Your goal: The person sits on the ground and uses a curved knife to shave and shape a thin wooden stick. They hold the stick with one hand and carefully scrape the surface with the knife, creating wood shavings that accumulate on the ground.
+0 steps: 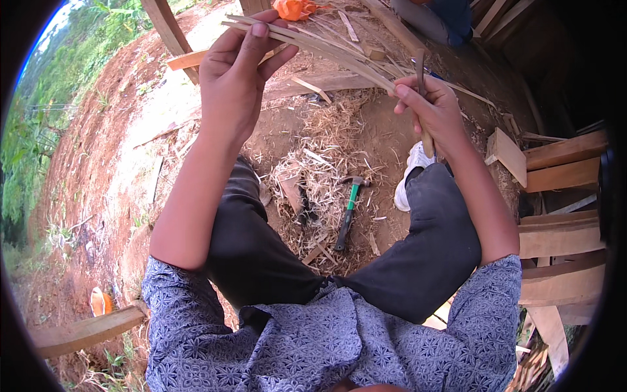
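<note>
Several thin, pale wooden strips [333, 53] stretch between my raised hands, bunched together and sloping down to the right. My left hand [245, 62] pinches their left end between thumb and fingers. At the other end, the fingertips of my right hand [434, 108] close on the strips. That same hand also grips a knife [420, 65], its narrow dark blade pointing up and its wooden handle showing below the palm. On the ground between my legs lies a claw hammer [350, 209] with a green and black handle, touching nothing I hold.
Wood shavings [326, 150] cover the dirt between my feet. Beyond them lie a beam [313, 83], loose sticks and an orange bag [294, 9]. Another person's leg [428, 19] shows at the far right. Stacked timber [562, 238] stands close on my right; a post [166, 26] rises at left.
</note>
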### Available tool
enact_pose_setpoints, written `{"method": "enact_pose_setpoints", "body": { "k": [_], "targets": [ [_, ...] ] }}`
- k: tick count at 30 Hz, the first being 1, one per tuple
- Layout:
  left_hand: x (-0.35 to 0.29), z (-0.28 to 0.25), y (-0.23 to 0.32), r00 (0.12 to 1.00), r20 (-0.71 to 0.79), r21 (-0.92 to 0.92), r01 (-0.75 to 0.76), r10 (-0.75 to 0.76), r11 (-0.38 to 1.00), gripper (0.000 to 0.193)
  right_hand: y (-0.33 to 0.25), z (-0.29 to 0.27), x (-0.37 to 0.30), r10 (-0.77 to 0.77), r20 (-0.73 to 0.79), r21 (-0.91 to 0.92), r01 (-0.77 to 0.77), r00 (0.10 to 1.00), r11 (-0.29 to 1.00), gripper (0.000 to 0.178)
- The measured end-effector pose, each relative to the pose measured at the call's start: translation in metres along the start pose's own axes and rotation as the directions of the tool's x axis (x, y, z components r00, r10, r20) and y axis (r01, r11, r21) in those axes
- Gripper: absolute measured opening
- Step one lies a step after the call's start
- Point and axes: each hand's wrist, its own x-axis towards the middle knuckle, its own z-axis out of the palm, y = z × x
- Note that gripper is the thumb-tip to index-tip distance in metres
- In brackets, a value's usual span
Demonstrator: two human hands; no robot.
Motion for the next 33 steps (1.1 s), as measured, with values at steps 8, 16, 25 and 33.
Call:
{"method": "enact_pose_setpoints", "body": {
  "k": [8, 16, 25, 33],
  "targets": [
    [0.000, -0.005, -0.002, 0.999, 0.037, -0.034, -0.003, 0.004, 0.999, 0.029, -0.003, -0.008, 0.001, 0.021, 0.032, -0.068, -0.019, 0.999, 0.997, 0.026],
    [0.001, -0.004, -0.001, 0.999, 0.033, -0.084, 0.004, -0.001, 0.996, 0.024, 0.008, -0.015, 0.001, -0.107, 0.046, 0.128, 0.100, 0.993, 0.987, 0.032],
    [-0.004, 0.005, 0.005, 0.985, 0.144, -0.079, -0.085, 0.095, 0.993, 0.029, -0.001, -0.015, -0.010, -0.110, -0.015, 0.030, 0.111, 0.994, 0.993, 0.027],
    [-0.006, 0.008, 0.011, 0.975, 0.169, -0.127, -0.120, 0.141, 0.985, 0.028, -0.009, -0.022, -0.017, -0.144, -0.034, 0.077, 0.146, 0.989, 0.986, 0.027]
  ]
}}
